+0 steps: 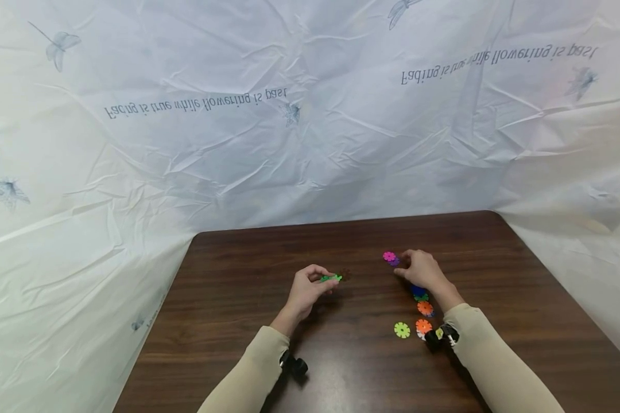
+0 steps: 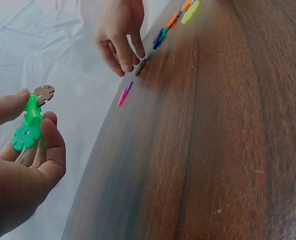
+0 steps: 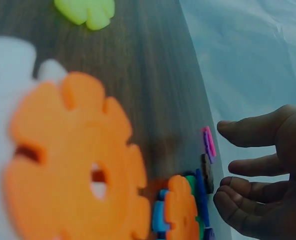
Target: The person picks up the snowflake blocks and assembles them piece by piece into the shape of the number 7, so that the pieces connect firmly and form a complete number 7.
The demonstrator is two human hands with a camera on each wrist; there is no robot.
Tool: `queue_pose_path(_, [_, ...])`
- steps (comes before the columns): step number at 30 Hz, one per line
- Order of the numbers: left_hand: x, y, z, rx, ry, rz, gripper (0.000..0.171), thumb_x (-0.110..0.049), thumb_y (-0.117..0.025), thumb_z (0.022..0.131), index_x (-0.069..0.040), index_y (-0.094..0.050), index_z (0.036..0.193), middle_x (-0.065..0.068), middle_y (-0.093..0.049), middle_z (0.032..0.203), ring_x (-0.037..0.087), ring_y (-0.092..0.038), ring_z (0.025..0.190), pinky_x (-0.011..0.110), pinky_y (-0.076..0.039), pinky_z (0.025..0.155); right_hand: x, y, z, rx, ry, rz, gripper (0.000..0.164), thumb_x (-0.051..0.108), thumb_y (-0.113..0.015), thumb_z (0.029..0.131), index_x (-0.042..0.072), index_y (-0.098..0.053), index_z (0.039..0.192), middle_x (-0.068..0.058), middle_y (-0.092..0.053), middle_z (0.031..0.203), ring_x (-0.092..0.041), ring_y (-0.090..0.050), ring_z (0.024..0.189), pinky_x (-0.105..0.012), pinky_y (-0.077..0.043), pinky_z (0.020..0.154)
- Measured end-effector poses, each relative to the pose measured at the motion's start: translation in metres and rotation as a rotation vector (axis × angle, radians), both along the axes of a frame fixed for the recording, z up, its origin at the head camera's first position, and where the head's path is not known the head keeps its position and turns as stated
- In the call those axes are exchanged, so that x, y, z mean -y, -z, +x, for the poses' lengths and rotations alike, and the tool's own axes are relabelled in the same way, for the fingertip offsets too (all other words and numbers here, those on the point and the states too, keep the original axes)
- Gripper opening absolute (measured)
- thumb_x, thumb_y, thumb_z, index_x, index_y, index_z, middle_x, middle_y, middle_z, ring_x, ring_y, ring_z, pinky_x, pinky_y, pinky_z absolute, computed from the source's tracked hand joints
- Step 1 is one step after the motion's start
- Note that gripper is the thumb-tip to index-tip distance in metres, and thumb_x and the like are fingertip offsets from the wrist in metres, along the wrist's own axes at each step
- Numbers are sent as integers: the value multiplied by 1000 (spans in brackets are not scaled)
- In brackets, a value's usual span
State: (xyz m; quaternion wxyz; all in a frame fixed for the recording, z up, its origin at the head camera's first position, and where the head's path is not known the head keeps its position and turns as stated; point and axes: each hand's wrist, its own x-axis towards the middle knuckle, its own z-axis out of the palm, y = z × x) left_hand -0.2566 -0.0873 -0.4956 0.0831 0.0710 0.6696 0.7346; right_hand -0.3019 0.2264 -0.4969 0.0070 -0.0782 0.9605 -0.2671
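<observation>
My left hand (image 1: 307,289) pinches a small joined set of notched plastic flower discs. Two are green discs (image 2: 28,132), and a brown disc (image 2: 44,94) sticks out at their far end. Over the row of discs on the right hovers my right hand (image 1: 425,272), fingers apart and nothing seen between them. Closest below its fingertips is a loose brown disc (image 2: 141,67), which the hand hides in the head view. Just beyond lie a pink disc (image 1: 389,256) and a purple disc (image 1: 394,262), overlapping.
Toward me the row continues with a blue disc (image 1: 419,291), a green disc (image 1: 421,297) and orange discs (image 1: 425,308). A white disc (image 1: 420,335) shows under the nearer orange one, with a yellow-green disc (image 1: 402,330) beside it. White sheeting (image 1: 310,149) hangs behind the wooden table (image 1: 227,321).
</observation>
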Motion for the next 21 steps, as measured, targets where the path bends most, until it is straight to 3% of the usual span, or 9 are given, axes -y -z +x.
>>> queue_pose_path(4, [0,0,-2,5,17,-18,36,-1,-72,85,11,-61,117,13,-67,103,20,-70,82,43,-58,76,2,3,-3,-10,-2,45,49,25,-71,88,-9,-60,122,-27,-64,114,-42,-61,102,-55,-49,85])
queue_pose_path(8, [1,-2,-1,9,43,-27,35,-1,-70,88,8,-62,121,17,-66,111,35,-68,95,49,-55,84,3,6,-4,-23,-3,100,46,22,-71,88,-10,-61,119,-29,-62,114,-44,-58,105,-56,-48,88])
queue_pose_path(12, [3,-15,6,11,56,-42,31,-2,-68,90,6,-65,119,20,-66,113,49,-60,103,59,-49,91,4,7,-4,-20,-7,126,40,17,-70,89,-9,-62,118,-30,-61,116,-45,-57,107,-57,-47,89])
queue_pose_path(16, [3,-27,13,4,51,-65,30,-5,-67,91,6,-66,118,18,-69,107,50,-60,104,59,-48,91,5,7,-4,-12,1,117,36,15,-69,90,-8,-63,116,-29,-62,116,-45,-58,106,-57,-48,88])
queue_pose_path(21, [3,-24,11,4,49,-80,29,-5,-67,90,6,-66,118,10,-71,96,52,-59,103,59,-48,90,5,8,-3,-18,17,105,35,17,-71,88,-7,-65,114,-27,-65,111,-43,-60,102,-57,-48,86])
